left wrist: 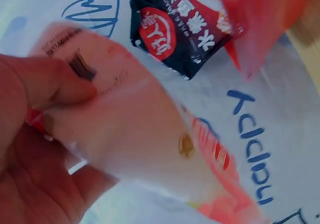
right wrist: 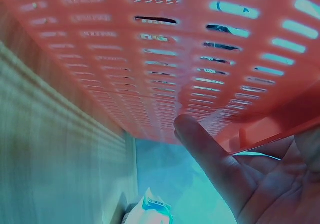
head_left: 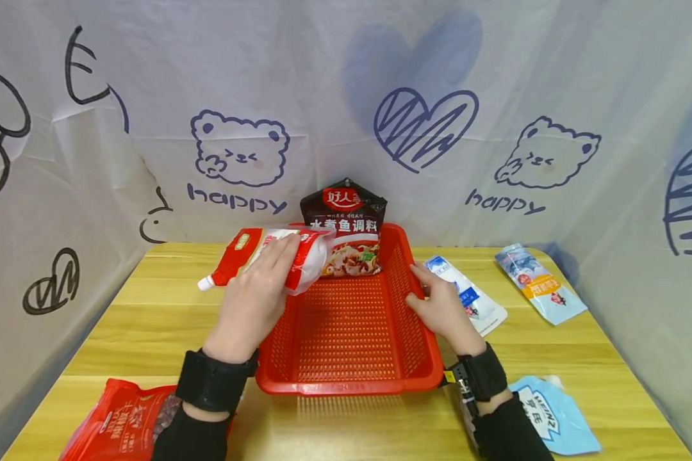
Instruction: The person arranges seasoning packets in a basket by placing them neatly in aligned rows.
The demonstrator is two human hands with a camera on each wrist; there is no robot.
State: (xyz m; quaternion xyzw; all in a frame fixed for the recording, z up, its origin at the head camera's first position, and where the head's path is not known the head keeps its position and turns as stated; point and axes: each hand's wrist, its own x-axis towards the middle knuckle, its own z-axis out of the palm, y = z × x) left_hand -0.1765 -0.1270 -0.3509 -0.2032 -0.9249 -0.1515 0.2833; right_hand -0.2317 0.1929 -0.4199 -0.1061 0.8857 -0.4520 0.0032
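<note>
My left hand (head_left: 259,298) grips a red-and-white squeeze pouch (head_left: 236,256) with a white cap, its clear end over the far left part of a red plastic basket (head_left: 352,387). In the left wrist view, the thumb presses on the pale back of the pouch (left wrist: 140,119), beside a barcode. My right hand (head_left: 441,310) holds the right rim of the basket; in the right wrist view one digit (right wrist: 210,159) lies along the outside of the perforated wall (right wrist: 165,83). A black seasoning packet (head_left: 346,208) stands upright against the basket's far wall.
On the wooden table, a white-and-blue pouch (head_left: 484,310) lies beside my right hand. A light-blue-and-orange pouch (head_left: 544,291) is farther right. A light blue Heinz pouch (head_left: 559,416) lies near right, a red bag (head_left: 121,416) near left. Printed cloth (head_left: 334,83) hangs behind.
</note>
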